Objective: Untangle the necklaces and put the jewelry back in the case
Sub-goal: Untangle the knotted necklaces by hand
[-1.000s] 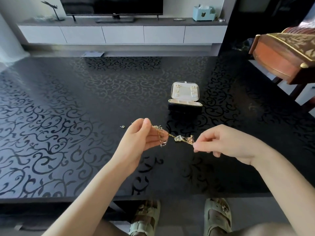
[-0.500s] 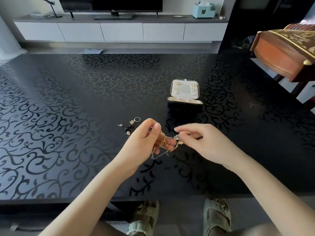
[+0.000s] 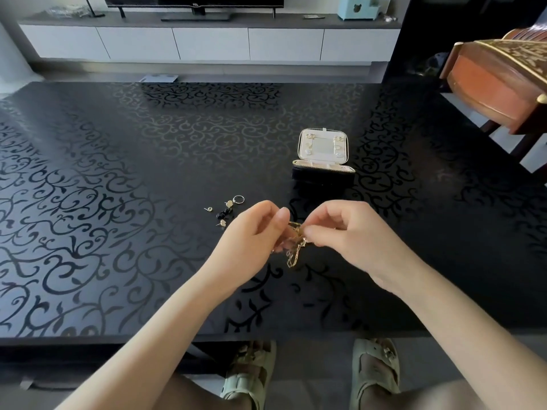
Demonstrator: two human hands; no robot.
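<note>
A bunch of tangled gold necklaces (image 3: pixel 296 244) hangs between my two hands above the black patterned table (image 3: pixel 118 179). My left hand (image 3: pixel 254 232) pinches the tangle from the left and my right hand (image 3: pixel 346 229) pinches it from the right, fingertips nearly touching. A loop of chain dangles below them. The small black jewelry case (image 3: pixel 323 161) stands open behind my hands, its cream lid upright with earrings pinned on it. Loose pieces lie left of my hands: a ring (image 3: pixel 238 199), small gold earrings (image 3: pixel 222 222) and a dark beaded piece (image 3: pixel 222 214).
A wooden chair (image 3: pixel 500 84) stands at the table's right far corner. Behind the table runs a white low cabinet (image 3: pixel 207 42) with a TV on it. My sandalled feet (image 3: pixel 310 374) show under the near table edge.
My hands have come together: the necklaces were stretched out between them, now they are bunched in a tight tangle. The view has tilted, showing the loose pieces on the table.
</note>
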